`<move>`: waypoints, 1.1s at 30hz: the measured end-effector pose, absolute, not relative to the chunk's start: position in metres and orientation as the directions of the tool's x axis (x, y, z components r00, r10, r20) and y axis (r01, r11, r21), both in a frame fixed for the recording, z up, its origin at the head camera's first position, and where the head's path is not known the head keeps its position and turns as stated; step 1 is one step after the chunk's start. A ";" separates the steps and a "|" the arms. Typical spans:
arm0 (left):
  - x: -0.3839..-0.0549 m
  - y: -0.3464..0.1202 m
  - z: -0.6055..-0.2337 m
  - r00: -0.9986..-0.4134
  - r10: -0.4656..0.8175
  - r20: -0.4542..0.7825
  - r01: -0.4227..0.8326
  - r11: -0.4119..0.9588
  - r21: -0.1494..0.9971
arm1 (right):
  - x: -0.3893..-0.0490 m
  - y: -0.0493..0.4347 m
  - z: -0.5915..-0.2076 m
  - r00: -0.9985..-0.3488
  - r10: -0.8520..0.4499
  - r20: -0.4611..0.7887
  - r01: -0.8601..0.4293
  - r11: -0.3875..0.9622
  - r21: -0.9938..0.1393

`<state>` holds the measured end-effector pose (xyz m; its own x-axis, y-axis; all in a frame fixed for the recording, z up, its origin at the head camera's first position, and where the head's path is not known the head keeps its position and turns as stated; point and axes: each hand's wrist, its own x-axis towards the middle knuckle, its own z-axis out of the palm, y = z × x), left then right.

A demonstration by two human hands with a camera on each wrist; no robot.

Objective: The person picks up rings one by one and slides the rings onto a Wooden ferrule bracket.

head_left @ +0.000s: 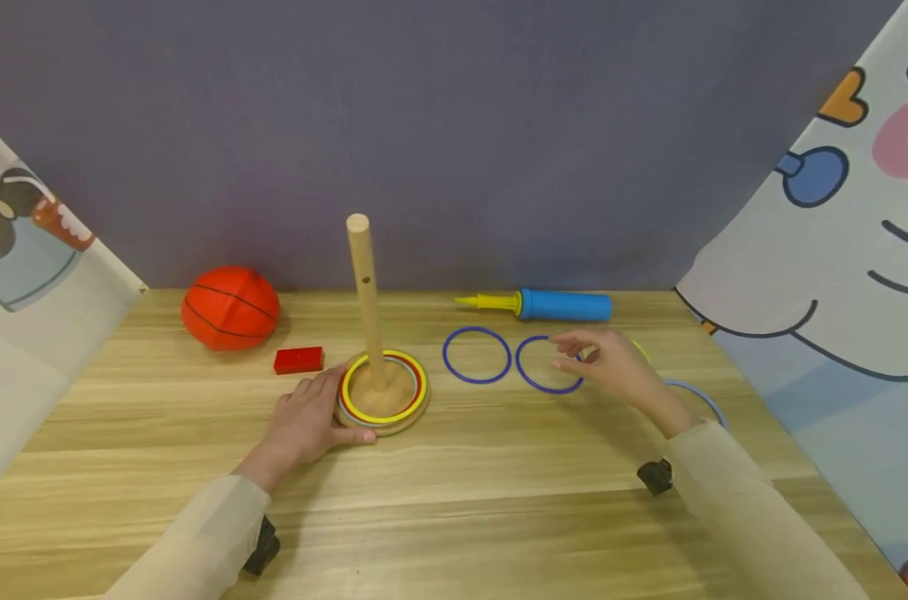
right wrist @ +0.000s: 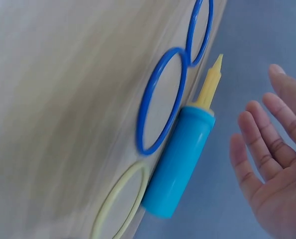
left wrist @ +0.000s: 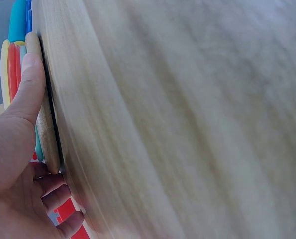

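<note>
A: Largest first. Background?
B: Grey backdrop (head_left: 454, 125) behind; wood-grain table (head_left: 454, 517) beneath everything.

A: Main apparatus?
B: Wooden stand (head_left: 367, 292), round base with a single upright post, on the table left of centre.

A: Other large items?
B: Blue pump (head_left: 566, 305) on its side along the back edge, yellow nozzle pointing left. Red ball (head_left: 231, 310) with dark lines at back left.

A: Hands?
B: Left hand (head_left: 304, 421): clasping the base, fingers at its left rim, thumb along the near edge. Right hand (head_left: 611, 367): above the table, thumb and fingers apart, holding nothing, nearest to the right blue ring.

A: Rings off the post?
B: Right blue ring (head_left: 518, 363) flat, partly covered by the right hand. Left blue ring (head_left: 480, 382) flat, just beside it, between it and the stand. Light-blue ring (head_left: 700, 394) partly behind the right forearm; pale yellow ring (right wrist: 108, 199) near the pump.

A: Rings on the post?
B: Stacked around its foot on the base: yellow ring (head_left: 379, 421) uppermost, red below, pale blue-green lower. Exact count uncertain; the stack is partly hidden by the thumb.

A: Smallest?
B: Red block (head_left: 299, 360), between ball and stand, near the left fingertips.
</note>
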<state>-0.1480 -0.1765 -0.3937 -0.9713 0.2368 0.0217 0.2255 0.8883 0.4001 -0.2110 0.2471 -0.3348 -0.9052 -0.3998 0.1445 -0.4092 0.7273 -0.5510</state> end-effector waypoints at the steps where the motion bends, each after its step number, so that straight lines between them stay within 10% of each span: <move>1: -0.148 -0.177 -0.394 -0.971 0.236 0.024 0.226 0.888 0.401 | -0.208 0.252 -0.335 -0.912 -0.388 0.132 -0.392 0.735 -0.553; 33: -0.146 -0.177 -0.393 -0.970 0.240 0.047 0.236 0.870 0.434 | -0.187 0.405 -0.374 -0.968 -0.118 0.224 -0.204 0.885 -0.418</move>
